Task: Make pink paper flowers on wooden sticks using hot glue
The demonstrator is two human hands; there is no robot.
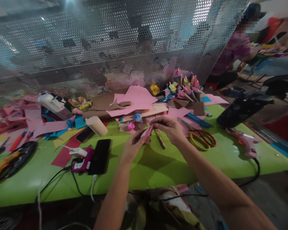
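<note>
Both my hands meet over the green table (158, 166) and pinch a small folded pink paper piece (147, 133). My left hand (132, 147) grips its lower end with closed fingers. From above, my right hand (170, 128) holds the upper end between fingertips. A thin wooden stick (160, 139) lies on the table just under my right hand.
Scissors with red and yellow handles (201, 138) lie right of my hands, a pink glue gun (247, 142) farther right. A black phone (100, 156), pink power bank (81, 163) and paper cone (96, 125) sit left. Pink paper sheets (134, 100) and finished paper crafts (186, 86) pile behind. A person sits at far right (237, 51).
</note>
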